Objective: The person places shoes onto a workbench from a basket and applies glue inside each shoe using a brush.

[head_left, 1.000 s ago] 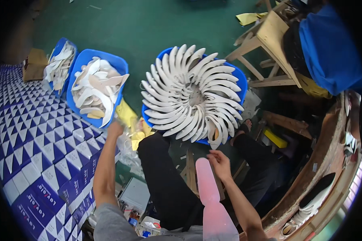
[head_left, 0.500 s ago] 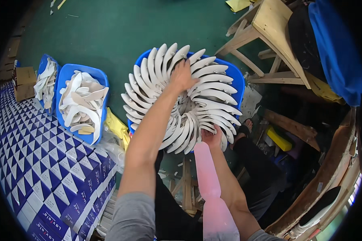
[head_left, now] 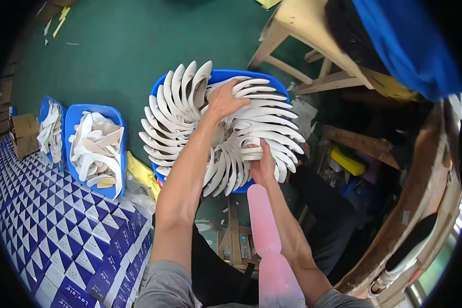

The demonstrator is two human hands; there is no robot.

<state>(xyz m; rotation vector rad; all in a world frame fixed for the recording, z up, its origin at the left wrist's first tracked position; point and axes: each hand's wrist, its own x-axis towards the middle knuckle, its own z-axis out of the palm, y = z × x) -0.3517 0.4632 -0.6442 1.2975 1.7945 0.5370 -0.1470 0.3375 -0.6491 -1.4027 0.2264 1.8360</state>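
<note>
White, curved, shoe-sole-shaped pieces (head_left: 172, 120) stand packed in a ring, pointed ends outward, in a blue basin (head_left: 220, 76). My left hand (head_left: 225, 101) reaches in at the far side of the ring, closed around some pieces; its fingertips are partly hidden among them. At the near right of the ring's centre, my right hand (head_left: 263, 163) grips a small bundle of the pieces (head_left: 251, 152), thumb up against their stacked ends. A pink, waisted, rounded form (head_left: 264, 220) rises between my forearms, its tip just below the basin.
Two more blue bins, one (head_left: 119, 115) nearer and one (head_left: 45, 100) beyond it, hold loose white and beige pieces at left. Stacked blue-and-white boxes (head_left: 61, 231) fill the lower left. A wooden stool (head_left: 297, 20) stands at far right, beside hanging blue cloth (head_left: 405, 46).
A gap has opened at the far side of the ring beside my left hand. My right hand has risen toward the centre and now grips a bundle. The view has shifted.
</note>
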